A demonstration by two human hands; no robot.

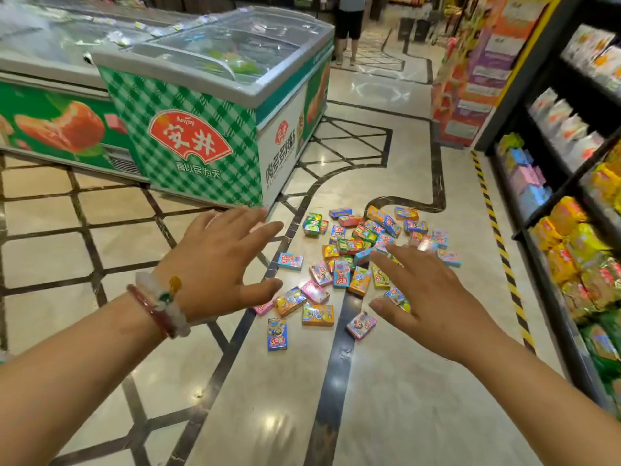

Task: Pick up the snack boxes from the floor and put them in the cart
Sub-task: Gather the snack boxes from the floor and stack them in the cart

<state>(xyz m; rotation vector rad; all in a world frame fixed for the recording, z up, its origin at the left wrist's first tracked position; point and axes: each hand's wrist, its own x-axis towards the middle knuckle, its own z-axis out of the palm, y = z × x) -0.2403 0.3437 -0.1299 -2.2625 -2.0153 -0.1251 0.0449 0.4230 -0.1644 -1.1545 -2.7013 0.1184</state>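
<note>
Both hands are reaching forward with the fingers spread and straight, holding nothing: the left hand [221, 260], which is wearing bracelets on the wrist, is hovering to the left of the pile, and the right hand [433, 294] is hovering over its near right side, the two staying well apart from each other. Just beyond and between the hands, the snack boxes [356, 260] are lying scattered on the polished floor [386, 381], some flat and alone at the near edge, others leaning on each other in the middle of the heap. I am judging them as small, light cardboard boxes, stiff enough to pinch but easy to crush if squeezed hard, and their glossy print is probably making them a little slippery on the shiny tiles. It seems best to take each one across its narrow sides with thumb and fingers, or to gather several together between both palms. Farther to the left a green chest freezer [188, 136] is standing, and to the right the shelves [571, 213] with packets are running along. The cart is not showing in this view.
</note>
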